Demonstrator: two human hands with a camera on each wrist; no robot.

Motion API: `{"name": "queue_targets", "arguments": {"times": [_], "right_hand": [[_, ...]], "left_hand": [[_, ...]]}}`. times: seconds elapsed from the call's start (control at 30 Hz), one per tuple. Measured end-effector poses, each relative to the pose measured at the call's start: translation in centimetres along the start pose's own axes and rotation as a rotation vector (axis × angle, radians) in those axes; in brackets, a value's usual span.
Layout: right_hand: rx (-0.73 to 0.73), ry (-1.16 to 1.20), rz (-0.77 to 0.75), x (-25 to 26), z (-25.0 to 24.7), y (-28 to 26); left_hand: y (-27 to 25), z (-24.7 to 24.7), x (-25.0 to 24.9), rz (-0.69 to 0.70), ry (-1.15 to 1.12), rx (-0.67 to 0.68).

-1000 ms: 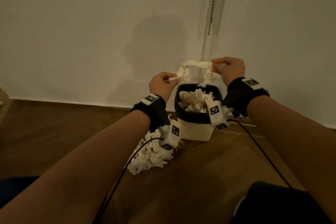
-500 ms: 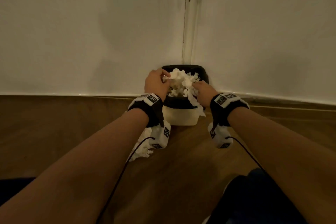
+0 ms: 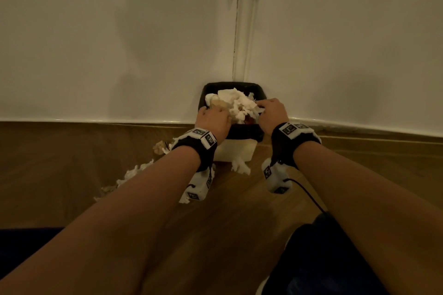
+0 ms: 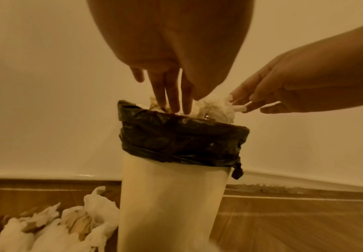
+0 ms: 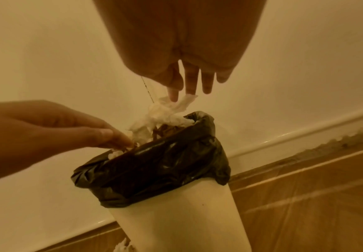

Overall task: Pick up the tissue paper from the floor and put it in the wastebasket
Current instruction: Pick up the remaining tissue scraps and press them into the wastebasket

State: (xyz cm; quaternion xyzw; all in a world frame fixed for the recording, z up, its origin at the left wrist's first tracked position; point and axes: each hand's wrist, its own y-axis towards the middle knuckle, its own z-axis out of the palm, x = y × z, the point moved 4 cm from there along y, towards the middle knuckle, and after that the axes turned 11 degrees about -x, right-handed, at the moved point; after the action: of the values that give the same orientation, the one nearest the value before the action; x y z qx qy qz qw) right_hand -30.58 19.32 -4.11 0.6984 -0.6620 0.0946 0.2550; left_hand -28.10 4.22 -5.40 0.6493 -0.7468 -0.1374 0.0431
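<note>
A white wastebasket (image 3: pixel 236 152) with a black liner (image 4: pixel 182 136) stands in the wall corner, heaped with crumpled tissue paper (image 3: pixel 236 103). My left hand (image 3: pixel 213 120) is at the basket's left rim, and in the left wrist view its straight fingers (image 4: pixel 172 95) press down on the tissue (image 4: pixel 216 107). My right hand (image 3: pixel 272 112) is at the right rim, and its straight fingertips (image 5: pixel 189 85) touch the top of the tissue heap (image 5: pixel 165 110). Neither hand grips anything that I can see. More tissue (image 3: pixel 134 172) lies on the floor to the basket's left.
A small tissue scrap (image 3: pixel 241 166) lies in front of the basket. White walls meet behind it, with a skirting line along the wooden floor (image 3: pixel 72 163). Cables run from both wrist cameras. My dark-clothed knee (image 3: pixel 323 258) is at the lower right.
A second ago both hands held a strip of tissue stretched above the basket. They have come down to the basket, the strip is in the heap, and their fingers have straightened.
</note>
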Motion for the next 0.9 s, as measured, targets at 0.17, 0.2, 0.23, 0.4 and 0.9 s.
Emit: {"name": "queue_targets", "arguments": {"times": [0.17, 0.2, 0.23, 0.4, 0.9], "right_hand": [[-0.356, 0.08, 0.042, 1.3, -1.8, -0.8], [-0.418, 0.098, 0.0, 2.1, -2.1, -1.2], [-0.459, 0.13, -0.058, 3.0, -2.3, -1.8], [-0.258, 0.257, -0.24, 6.8, 0.1, -4.6], [0.705, -0.344, 0.035, -1.8, 15.7, -12.5]], "left_hand": [[-2.0, -2.2, 3.7, -0.13, -0.175, -0.282], [-2.8, -2.3, 4.6, -0.158, -0.188, -0.306], [-3.8, -2.3, 5.4, -0.187, -0.198, -0.316], [-9.7, -0.2, 9.6, -0.306, -0.182, -0.165], [-20.4, 8.2, 11.7, -0.282, -0.028, 0.305]]}}
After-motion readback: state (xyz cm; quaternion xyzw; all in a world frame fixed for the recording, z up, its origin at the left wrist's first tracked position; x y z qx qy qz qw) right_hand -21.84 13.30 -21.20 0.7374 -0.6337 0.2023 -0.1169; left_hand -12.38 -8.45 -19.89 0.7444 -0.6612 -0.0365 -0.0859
